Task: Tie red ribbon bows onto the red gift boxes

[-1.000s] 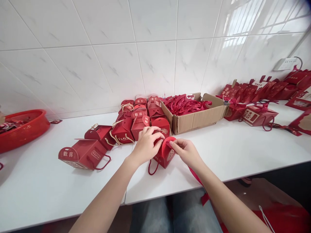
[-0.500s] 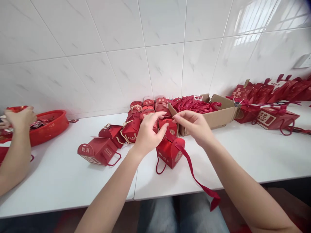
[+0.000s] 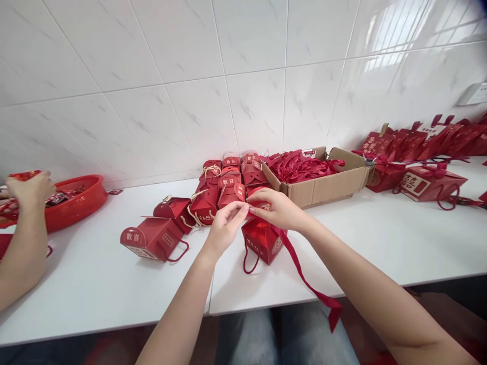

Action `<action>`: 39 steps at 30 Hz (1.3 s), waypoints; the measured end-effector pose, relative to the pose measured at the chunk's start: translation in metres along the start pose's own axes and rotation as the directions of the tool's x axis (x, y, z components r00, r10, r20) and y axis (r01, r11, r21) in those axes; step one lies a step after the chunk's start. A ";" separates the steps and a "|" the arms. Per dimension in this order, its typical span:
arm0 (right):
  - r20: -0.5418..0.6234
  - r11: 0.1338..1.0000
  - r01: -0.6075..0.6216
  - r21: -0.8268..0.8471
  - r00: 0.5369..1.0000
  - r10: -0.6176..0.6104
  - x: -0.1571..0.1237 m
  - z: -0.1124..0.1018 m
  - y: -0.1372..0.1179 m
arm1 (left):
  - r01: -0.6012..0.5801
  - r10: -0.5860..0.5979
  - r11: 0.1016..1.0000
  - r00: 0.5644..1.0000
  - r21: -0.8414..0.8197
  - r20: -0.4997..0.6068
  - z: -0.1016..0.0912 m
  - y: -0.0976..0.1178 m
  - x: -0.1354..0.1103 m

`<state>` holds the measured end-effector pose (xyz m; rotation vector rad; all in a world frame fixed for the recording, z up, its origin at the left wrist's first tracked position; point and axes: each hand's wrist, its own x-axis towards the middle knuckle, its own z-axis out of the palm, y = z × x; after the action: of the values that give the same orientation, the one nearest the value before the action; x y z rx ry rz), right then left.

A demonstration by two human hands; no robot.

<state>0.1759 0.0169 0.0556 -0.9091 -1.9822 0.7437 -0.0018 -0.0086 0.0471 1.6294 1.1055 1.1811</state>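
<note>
A small red gift box [image 3: 262, 242] with a cord handle stands upright on the white table [image 3: 114, 284] in front of me. My left hand [image 3: 224, 228] and my right hand [image 3: 276, 209] meet above its top, fingers pinched on a red ribbon [image 3: 304, 276]. The ribbon runs down the box's right side and trails over the table's front edge. The box's top flaps are hidden behind my fingers.
A cluster of red gift boxes [image 3: 228, 185] stands behind, one box [image 3: 152, 238] lies on its side to the left. A cardboard carton [image 3: 327, 185] holds red ribbons. More red boxes [image 3: 422, 152] line the right. Another person's hand [image 3: 30, 187] is at a red basket [image 3: 76, 203].
My hands rose from the box's front flap, drew the ribbon up, then came down together on the box top. The view shifted left, and another person's arm came into view.
</note>
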 end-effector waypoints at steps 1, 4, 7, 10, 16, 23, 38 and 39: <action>-0.008 0.999 -0.003 0.049 1.000 0.003 0.002 0.001 -0.001 | 0.001 0.001 0.997 1.000 -0.071 0.028 0.000 0.003 -0.001; -0.113 0.980 -0.057 0.192 0.990 0.080 0.005 -0.001 -0.003 | -0.033 0.035 0.974 0.999 -0.226 0.006 -0.003 0.003 -0.003; -0.207 0.933 -0.089 0.348 0.964 0.169 0.004 -0.008 -0.006 | -0.070 0.059 0.983 0.996 -0.168 -0.070 -0.005 -0.009 -0.003; -0.246 0.858 -0.038 0.513 0.951 0.190 0.002 -0.017 -0.015 | -0.096 0.109 0.982 0.991 0.164 -0.073 -0.003 -0.023 -0.003; -0.216 0.841 -0.064 0.538 0.953 0.211 -0.003 -0.022 -0.024 | -0.103 0.158 0.907 0.982 0.408 -0.104 0.004 -0.032 0.000; -0.041 0.930 -0.299 0.215 0.948 0.315 -0.006 0.008 0.009 | 0.024 0.011 0.989 0.972 0.144 -0.236 0.002 -0.035 0.002; 0.035 0.888 -0.430 0.164 0.902 0.431 0.001 0.014 0.018 | 0.035 -0.003 0.990 0.976 0.140 -0.219 0.005 -0.026 -0.008; 0.038 0.889 -0.432 0.155 0.901 0.431 0.002 0.015 0.018 | 0.030 0.004 0.988 0.976 0.151 -0.216 0.005 -0.026 -0.009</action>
<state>0.1687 0.0257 0.0355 -1.2692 -1.7049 1.1363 -0.0034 -0.0105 0.0197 1.6339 1.3724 1.3161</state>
